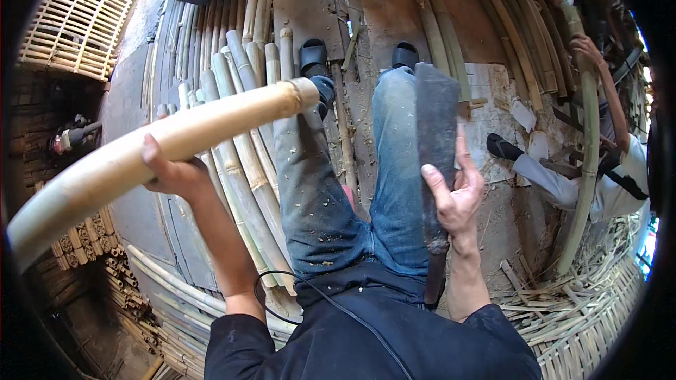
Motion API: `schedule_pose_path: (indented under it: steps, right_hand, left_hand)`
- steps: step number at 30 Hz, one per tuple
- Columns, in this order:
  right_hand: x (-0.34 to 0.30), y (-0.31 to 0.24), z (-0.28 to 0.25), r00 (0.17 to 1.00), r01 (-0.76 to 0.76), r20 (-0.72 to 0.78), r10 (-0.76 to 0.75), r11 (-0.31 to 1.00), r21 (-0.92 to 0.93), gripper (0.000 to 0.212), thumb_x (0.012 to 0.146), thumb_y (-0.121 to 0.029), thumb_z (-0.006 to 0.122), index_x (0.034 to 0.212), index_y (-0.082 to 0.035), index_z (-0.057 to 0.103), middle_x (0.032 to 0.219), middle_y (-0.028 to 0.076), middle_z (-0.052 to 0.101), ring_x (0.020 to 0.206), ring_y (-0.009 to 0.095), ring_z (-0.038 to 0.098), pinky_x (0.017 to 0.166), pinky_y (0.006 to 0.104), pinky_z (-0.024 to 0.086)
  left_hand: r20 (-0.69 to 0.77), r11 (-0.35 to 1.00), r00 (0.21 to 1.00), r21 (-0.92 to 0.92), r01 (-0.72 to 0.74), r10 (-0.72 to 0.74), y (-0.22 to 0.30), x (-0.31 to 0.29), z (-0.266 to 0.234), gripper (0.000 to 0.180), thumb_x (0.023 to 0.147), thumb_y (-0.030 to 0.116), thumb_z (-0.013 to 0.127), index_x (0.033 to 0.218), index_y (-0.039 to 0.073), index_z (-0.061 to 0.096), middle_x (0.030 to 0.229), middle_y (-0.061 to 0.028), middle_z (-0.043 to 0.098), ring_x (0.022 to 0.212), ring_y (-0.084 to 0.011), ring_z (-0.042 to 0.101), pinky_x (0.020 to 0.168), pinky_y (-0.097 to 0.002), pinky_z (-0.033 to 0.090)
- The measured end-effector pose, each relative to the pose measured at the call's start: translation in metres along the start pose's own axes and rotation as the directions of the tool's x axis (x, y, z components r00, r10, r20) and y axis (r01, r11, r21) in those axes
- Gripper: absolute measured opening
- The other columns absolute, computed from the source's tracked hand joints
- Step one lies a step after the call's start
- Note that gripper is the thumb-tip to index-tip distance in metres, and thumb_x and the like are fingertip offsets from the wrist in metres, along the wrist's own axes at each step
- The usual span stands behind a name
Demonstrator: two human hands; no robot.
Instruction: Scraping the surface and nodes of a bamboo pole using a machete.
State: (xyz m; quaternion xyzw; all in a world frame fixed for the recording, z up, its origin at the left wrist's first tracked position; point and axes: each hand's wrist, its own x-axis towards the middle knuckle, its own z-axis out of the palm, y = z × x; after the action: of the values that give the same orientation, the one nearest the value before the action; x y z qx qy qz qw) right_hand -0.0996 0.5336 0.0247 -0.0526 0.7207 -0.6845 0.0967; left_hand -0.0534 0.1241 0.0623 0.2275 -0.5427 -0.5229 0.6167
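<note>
My left hand grips a thick, pale bamboo pole from below, its thumb up along the near side. The pole runs from the far left to a cut end above my left leg, with a node ring just before that end. In my right hand is a broad, dark machete, held by the blade rather than the handle. Its square end points away from me, above my right knee. The dark handle points back toward my lap. Blade and pole are apart.
Several bamboo poles lie on the floor to my left. Bundled bamboo pieces are stacked farther left. At the right, a co-worker holds an upright green bamboo pole. Bamboo strips and scraps cover the floor nearby.
</note>
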Motion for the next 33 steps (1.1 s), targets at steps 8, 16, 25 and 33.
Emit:
schedule_pose_path:
  steps: [8, 16, 25, 33]
  right_hand:
    - [-0.012, 0.007, 0.029, 0.996, -0.042, 0.072, 0.057, 0.979, -0.198, 0.083, 0.096, -0.007, 0.078, 0.170, -0.006, 0.039, 0.130, 0.030, 0.076, 0.117, 0.025, 0.077, 0.102, 0.0355, 0.059]
    - [0.000, 0.016, 0.018, 0.991, 0.125, 0.013, -0.130, 0.919, -0.373, 0.082, 0.097, -0.013, 0.077, 0.170, -0.014, 0.040, 0.111, 0.030, 0.079, 0.098, 0.038, 0.082, 0.087, 0.0417, 0.063]
    - [0.015, -0.010, 0.045, 0.984, 0.161, 0.148, -0.100, 0.853, -0.496, 0.088, 0.090, -0.013, 0.082, 0.169, -0.024, 0.045, 0.088, 0.024, 0.078, 0.074, 0.042, 0.078, 0.069, 0.0477, 0.059]
    - [0.019, -0.019, 0.064, 0.947, 0.280, 0.277, -0.164, 0.844, -0.457, 0.090, 0.090, -0.014, 0.082, 0.170, -0.024, 0.043, 0.095, 0.025, 0.079, 0.083, 0.044, 0.079, 0.074, 0.0489, 0.061]
  left_hand:
    - [0.005, 0.888, 0.893, -0.099, 0.449, -0.451, 0.001, -0.118, -0.021, 0.062, 0.099, 0.047, 0.067, 0.133, -0.003, 0.055, 0.122, -0.0192, 0.066, 0.120, -0.0317, 0.067, 0.109, -0.0500, 0.053]
    - [0.008, 0.602, 0.603, -0.048, 0.797, -0.798, -0.023, -0.148, -0.076, 0.077, 0.102, 0.068, 0.061, 0.144, 0.004, 0.055, 0.138, -0.0143, 0.062, 0.132, -0.0288, 0.059, 0.115, -0.0461, 0.044]
    - [0.286, 0.360, 0.309, 0.907, 0.218, -0.907, -0.002, -0.077, -0.162, 0.050, 0.096, 0.048, 0.084, 0.076, 0.003, 0.076, 0.053, -0.0046, 0.064, 0.046, -0.0200, 0.064, 0.055, -0.0363, 0.056]
    - [0.802, 0.513, 0.338, 0.581, -0.632, -0.492, -0.115, 0.006, -0.187, 0.079, 0.063, 0.030, 0.101, 0.130, 0.006, 0.067, 0.128, -0.0238, 0.073, 0.125, -0.0445, 0.068, 0.105, -0.0524, 0.055]
